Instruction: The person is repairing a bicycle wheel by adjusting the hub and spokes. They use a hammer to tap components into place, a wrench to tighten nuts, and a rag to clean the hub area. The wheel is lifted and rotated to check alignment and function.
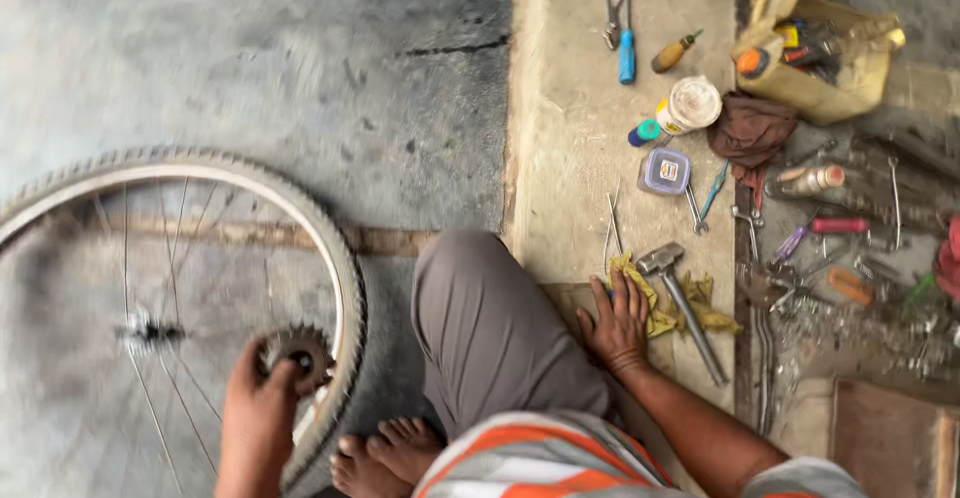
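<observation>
My left hand (255, 420) grips a dark toothed sprocket (297, 350) at the lower left, just in front of the tyre of a bicycle wheel (330, 248) lying on the grey floor. The wheel's hub (150, 332) and thin spokes show inside the rim, blurred. My right hand (615, 324) rests flat, fingers spread, on a yellow rag (690, 303) on the raised concrete step. A steel hammer (685, 303) lies across the rag right beside my fingers. My bent knee in grey trousers (480, 328) sits between both hands.
Tools litter the step: pliers (613, 3), a blue-handled screwdriver (627, 53), a wooden-handled one (672, 53), a white jar (690, 104), a small clear box (665, 171), spanners (705, 198). A yellow cut-open can (830, 88) holds tools. My bare feet (385, 453) lie below.
</observation>
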